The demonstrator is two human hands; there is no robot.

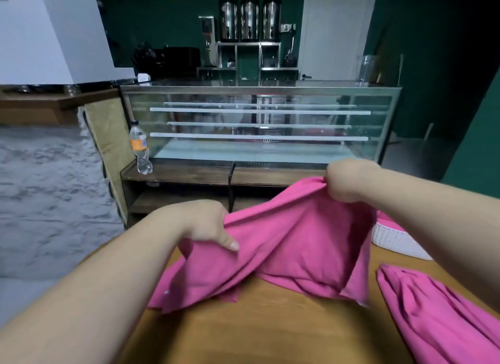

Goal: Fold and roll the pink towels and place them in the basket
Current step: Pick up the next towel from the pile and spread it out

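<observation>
towel (pixel 284 244) held up over table (pixel 257 323) between left hand (pixel 208 223) and right hand (pixel 343 182), second towel (pixel 438 317) on table at right, basket (pixel 392 242) behind it, display case (pixel 259 125) beyond table, bottle (pixel 139 147) left of case

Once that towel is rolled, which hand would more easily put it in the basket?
Probably the right hand: the white basket sits close beside that forearm. The left hand grips the towel on the side away from it.

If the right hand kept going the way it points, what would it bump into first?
Holding a pink towel, the right hand points left and away. Nothing lies close in that line; likely the wooden shelf below the glass case comes first, though depth is unclear.
</observation>
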